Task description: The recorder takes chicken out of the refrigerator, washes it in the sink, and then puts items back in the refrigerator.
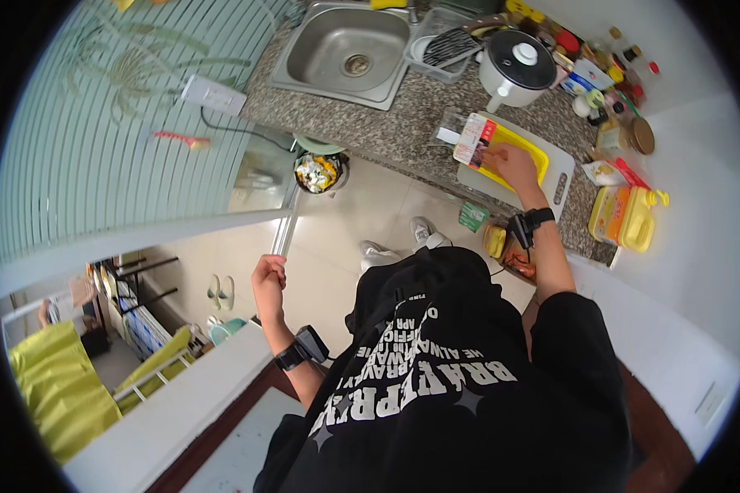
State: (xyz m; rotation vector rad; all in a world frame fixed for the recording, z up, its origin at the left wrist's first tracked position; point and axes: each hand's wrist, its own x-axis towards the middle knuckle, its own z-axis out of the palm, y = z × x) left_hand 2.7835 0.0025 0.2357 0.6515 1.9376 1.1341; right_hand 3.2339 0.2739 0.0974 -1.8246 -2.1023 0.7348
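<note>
My right hand [510,165] is over a yellow plastic food tray [533,154] with a printed label, its fingertips at the tray's inside; the fingers partly hide what lies there. The tray rests on a pale cutting board [560,179] near the counter's front edge. A small clear plastic wrapper [448,134] lies left of the tray. My left hand [270,277] is held out low at the left, away from the counter, with its fingers curled. Nothing can be made out in it. It appears near the metal door track [285,231], but whether it touches anything cannot be told.
On the granite counter [419,132] stand a steel sink [345,55], a plastic basket with black utensils [444,52], a lidded electric pot [518,68], several jars and a yellow jug [638,219]. Below are a trash bin [317,172] and a sliding glass door [129,123].
</note>
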